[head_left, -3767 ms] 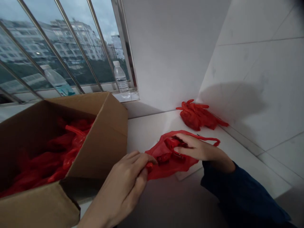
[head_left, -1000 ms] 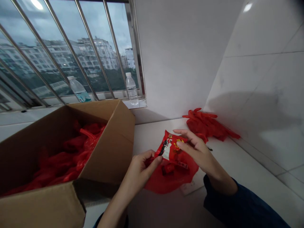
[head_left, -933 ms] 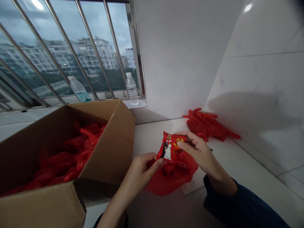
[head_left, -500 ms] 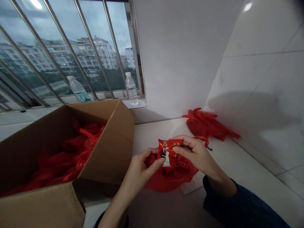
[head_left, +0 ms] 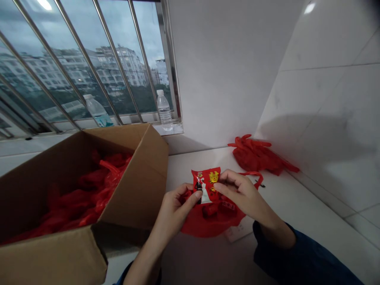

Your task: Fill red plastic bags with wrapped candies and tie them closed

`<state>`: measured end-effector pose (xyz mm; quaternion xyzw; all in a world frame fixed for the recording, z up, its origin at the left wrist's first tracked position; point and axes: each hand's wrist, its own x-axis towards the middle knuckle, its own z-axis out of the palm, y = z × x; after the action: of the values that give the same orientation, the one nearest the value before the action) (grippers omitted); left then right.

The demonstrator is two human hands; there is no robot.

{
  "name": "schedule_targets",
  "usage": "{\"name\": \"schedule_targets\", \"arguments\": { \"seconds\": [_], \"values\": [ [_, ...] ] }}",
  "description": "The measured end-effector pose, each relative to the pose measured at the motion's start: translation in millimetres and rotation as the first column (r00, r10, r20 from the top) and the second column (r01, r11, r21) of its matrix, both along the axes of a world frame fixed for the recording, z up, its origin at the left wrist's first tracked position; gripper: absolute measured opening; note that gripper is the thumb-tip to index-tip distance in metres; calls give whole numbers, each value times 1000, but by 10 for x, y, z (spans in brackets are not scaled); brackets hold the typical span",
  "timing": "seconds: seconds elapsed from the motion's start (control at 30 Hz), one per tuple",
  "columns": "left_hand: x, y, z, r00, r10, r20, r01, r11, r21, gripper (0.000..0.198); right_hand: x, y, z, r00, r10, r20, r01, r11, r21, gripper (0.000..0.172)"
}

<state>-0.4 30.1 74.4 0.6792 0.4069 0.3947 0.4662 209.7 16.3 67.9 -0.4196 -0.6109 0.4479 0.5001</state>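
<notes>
A small red sachet (head_left: 207,190) with yellow lettering and a black-and-white figure stands upright between my hands. My left hand (head_left: 173,211) pinches its lower left side, thumb in front. My right hand (head_left: 245,194) grips the right edge, its thumb on the front and fingers partly hidden behind. Beneath the sachet a red plastic bag (head_left: 202,227) lies spread on the white surface, its handle reaching toward the right. Small red packaged items (head_left: 210,210) rest in it, partly covered by my hands. A pale flat card or box (head_left: 240,231) pokes out from under the bag.
To the left stands an open cardboard box (head_left: 139,182) with red plastic bags (head_left: 109,186) inside. Several more red bags (head_left: 258,158) are heaped against the tiled wall. A clear bottle (head_left: 164,111) and a labelled bottle (head_left: 97,113) stand by the barred window.
The sachet has shifted slightly left and up, and its front now shows more fully. My right thumb has slid toward its right edge. Both hands keep their hold.
</notes>
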Motion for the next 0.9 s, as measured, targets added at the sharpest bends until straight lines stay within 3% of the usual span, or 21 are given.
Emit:
{"name": "schedule_targets", "arguments": {
  "seconds": [0.23,0.7,0.9],
  "values": [
    [10,22,20,999,-31,15,32,998,-49,31,0,28,31,998,34,-56,-35,999,-25,29],
    [10,25,26,996,-90,-6,90,995,-40,38,9,27,42,996,-34,77,26,995,97,33],
    [34,-14,30,986,-147,74,154,982,-110,33,6,13,47,994,-58,87,50,995,89,37]
  ]
}}
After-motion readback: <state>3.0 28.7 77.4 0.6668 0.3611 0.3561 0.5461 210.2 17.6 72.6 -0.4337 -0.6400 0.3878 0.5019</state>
